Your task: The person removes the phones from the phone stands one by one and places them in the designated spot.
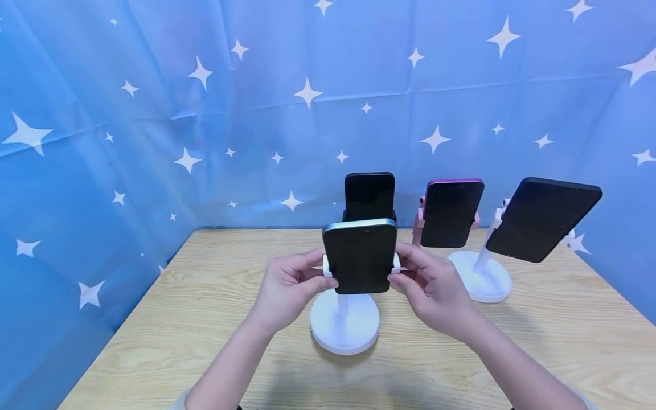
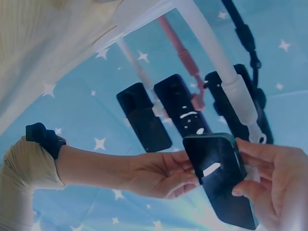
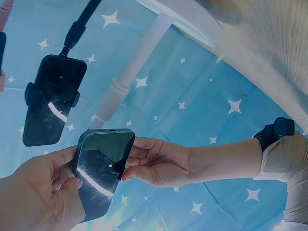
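A dark-screened smartphone (image 1: 361, 259) with a light blue edge sits in the white clamp of a phone stand (image 1: 344, 324). Its round white base rests on the table. At the phone's left side, my left hand (image 1: 292, 287) grips the clamp arm, its thumb at the phone's lower corner. On the opposite side my right hand (image 1: 435, 285) holds the other clamp arm between thumb and fingers. The left wrist view shows the white clamp end (image 2: 251, 174) within my left hand's grasp. Both screens' reflections aside, the phone (image 3: 103, 173) looks dark in the right wrist view.
Behind stands a black phone (image 1: 370, 193) in a black holder. To the right are a pink-edged phone (image 1: 452, 213) on a pink stand and a large dark device (image 1: 543, 219) on a white stand. A blue star-patterned curtain (image 1: 256, 125) hangs behind the wooden table (image 1: 169, 341).
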`<action>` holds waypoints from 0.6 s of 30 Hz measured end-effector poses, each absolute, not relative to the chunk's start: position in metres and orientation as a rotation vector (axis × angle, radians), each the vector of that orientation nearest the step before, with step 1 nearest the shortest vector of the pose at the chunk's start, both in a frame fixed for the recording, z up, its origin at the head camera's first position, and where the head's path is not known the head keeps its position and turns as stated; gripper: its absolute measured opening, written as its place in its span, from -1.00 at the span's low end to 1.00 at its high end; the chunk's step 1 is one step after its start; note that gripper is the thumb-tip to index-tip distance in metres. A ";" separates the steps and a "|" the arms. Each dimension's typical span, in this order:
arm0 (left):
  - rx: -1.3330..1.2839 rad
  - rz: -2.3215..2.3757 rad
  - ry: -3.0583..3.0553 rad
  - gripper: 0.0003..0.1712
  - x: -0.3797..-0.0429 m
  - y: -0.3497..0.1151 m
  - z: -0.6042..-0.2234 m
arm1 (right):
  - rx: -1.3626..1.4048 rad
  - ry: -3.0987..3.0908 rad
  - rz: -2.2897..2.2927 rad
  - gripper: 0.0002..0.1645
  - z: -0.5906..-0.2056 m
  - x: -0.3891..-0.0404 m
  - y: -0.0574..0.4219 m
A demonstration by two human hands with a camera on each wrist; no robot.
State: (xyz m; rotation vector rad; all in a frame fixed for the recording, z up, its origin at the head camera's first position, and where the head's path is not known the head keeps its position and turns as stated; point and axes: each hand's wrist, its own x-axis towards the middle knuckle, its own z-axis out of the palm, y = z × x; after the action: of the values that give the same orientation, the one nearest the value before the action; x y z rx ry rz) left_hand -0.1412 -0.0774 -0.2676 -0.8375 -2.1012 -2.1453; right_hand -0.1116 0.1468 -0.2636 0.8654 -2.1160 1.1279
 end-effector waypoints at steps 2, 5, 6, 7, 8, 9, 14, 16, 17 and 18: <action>-0.858 -2.170 -2.100 -0.47 -0.141 -0.073 -0.268 | 0.843 -2.124 1.123 -0.41 -0.264 -0.108 0.151; -0.899 -2.191 -2.103 -0.48 -0.141 -0.067 -0.270 | 0.817 -2.117 1.128 -0.38 -0.267 -0.105 0.157; -0.916 -2.197 -2.101 -0.48 -0.141 -0.065 -0.270 | 0.817 -2.109 1.133 -0.37 -0.268 -0.104 0.159; -0.926 -2.201 -2.100 -0.49 -0.141 -0.063 -0.270 | 0.818 -2.102 1.140 -0.36 -0.269 -0.104 0.161; -0.940 -2.202 -2.099 -0.49 -0.141 -0.061 -0.271 | 0.823 -2.093 1.150 -0.36 -0.270 -0.103 0.163; -0.950 -2.205 -2.099 -0.49 -0.141 -0.059 -0.272 | 0.830 -2.080 1.159 -0.37 -0.271 -0.102 0.165; -0.971 -2.227 -2.128 -0.54 -0.140 -0.050 -0.273 | 0.851 -2.030 1.190 -0.62 -0.277 -0.098 0.177; -0.980 -2.228 -2.142 -0.55 -0.139 -0.046 -0.274 | 0.846 -2.017 1.188 -0.65 -0.279 -0.096 0.181; -0.986 -2.227 -2.146 -0.55 -0.138 -0.044 -0.274 | 0.842 -2.012 1.188 -0.64 -0.280 -0.094 0.183; -0.996 -2.225 -2.146 -0.56 -0.138 -0.042 -0.274 | 0.840 -2.007 1.189 -0.64 -0.281 -0.094 0.185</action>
State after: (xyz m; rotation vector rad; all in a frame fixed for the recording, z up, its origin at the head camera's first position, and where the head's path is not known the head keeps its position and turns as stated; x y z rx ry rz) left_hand -0.1382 -0.0424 -0.2740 -0.9957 -2.1463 -2.2246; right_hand -0.0935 0.1848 -0.2812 0.8404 -2.0071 1.1889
